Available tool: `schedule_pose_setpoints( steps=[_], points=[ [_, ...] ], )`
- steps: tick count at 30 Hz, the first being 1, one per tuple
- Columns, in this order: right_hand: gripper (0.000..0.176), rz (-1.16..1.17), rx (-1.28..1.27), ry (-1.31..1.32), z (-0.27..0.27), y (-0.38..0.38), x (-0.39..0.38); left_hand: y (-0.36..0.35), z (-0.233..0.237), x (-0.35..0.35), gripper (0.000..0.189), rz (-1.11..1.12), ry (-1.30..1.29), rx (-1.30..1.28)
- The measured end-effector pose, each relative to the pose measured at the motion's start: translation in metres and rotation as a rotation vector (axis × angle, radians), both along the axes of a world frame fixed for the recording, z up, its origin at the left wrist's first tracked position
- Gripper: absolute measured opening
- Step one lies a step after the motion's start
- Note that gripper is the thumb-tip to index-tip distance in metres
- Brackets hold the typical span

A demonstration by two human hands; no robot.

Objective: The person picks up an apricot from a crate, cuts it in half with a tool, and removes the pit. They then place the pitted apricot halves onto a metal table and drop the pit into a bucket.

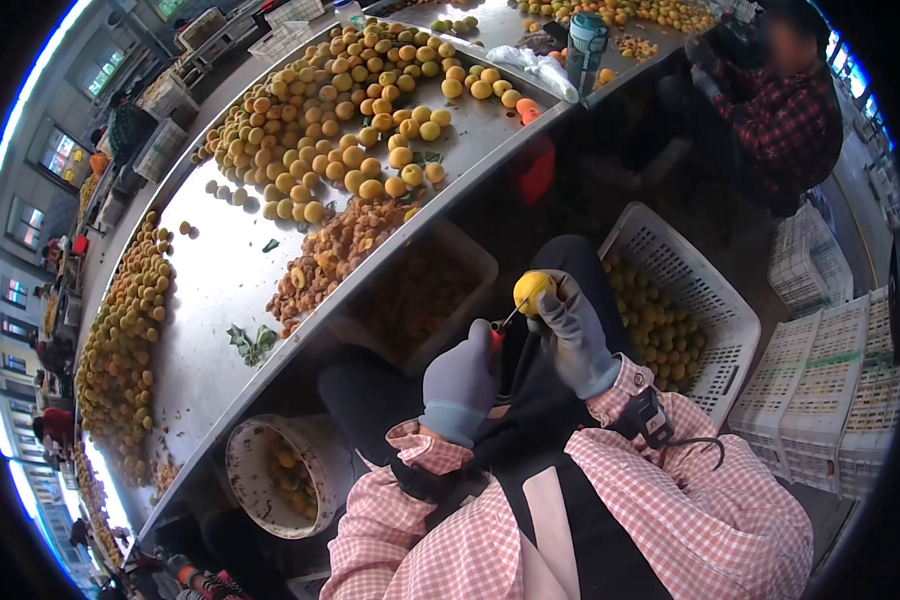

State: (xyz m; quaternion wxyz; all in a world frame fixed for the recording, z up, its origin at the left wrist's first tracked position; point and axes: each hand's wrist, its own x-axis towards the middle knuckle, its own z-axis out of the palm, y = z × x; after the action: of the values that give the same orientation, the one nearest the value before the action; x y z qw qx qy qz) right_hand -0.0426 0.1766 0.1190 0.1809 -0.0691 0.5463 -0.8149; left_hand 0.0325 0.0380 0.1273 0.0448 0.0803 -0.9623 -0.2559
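Observation:
My left hand [458, 387], in a grey glove, is closed round a small red-handled tool [496, 338]. Its thin metal tip points up at a peeled-looking yellow peach [534, 291]. The fingers of my gloved right hand [576, 337] grip that peach from its right side, with the tool's tip right at its lower edge. Both hands are over my lap, in front of the metal table [205, 290]. Beside my right hand, a white slatted crate [735, 340] holds many yellow-green fruits [660, 325].
Heaped fruits [300, 130] and a pile of brownish-orange scraps [335, 250] lie on the table. Below its edge are a bin [480, 260] and a white bucket [245, 470] containing fruit pieces. Stacked crates [820, 390] stand right; another person [785, 120] sits beyond. A bottle [585, 50] stands on the table.

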Motion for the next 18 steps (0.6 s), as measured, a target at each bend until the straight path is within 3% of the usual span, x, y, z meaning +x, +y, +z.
schedule_pose_setpoints(
  steps=[2, 4, 10, 14, 16, 18],
  points=[
    [0.052, -0.017, 0.052, 0.067, 0.0, 0.002, 0.0, 0.001, 0.001, 0.0, 0.018, 0.007, 0.0, 0.002],
    [0.048, 0.051, -0.031, -0.117, 0.004, 0.005, 0.001, 0.002, 0.005, -0.001, 0.018, 0.006, 0.003, 0.022],
    [0.043, 0.087, -0.111, -0.28, 0.002, -0.002, 0.0, 0.0, -0.005, 0.0, 0.018, -0.002, 0.001, 0.016],
    [0.045, -0.002, -0.01, -0.103, -0.018, -0.002, -0.003, -0.001, -0.012, 0.003, 0.019, -0.007, -0.055, 0.038],
    [0.046, 0.003, -0.2, -0.314, -0.021, 0.011, -0.02, -0.007, -0.011, 0.008, 0.019, 0.028, 0.074, 0.248],
    [0.045, 0.012, -0.194, -0.324, -0.02, 0.019, -0.026, -0.01, 0.001, 0.007, 0.02, 0.076, 0.199, 0.54]
  ],
)
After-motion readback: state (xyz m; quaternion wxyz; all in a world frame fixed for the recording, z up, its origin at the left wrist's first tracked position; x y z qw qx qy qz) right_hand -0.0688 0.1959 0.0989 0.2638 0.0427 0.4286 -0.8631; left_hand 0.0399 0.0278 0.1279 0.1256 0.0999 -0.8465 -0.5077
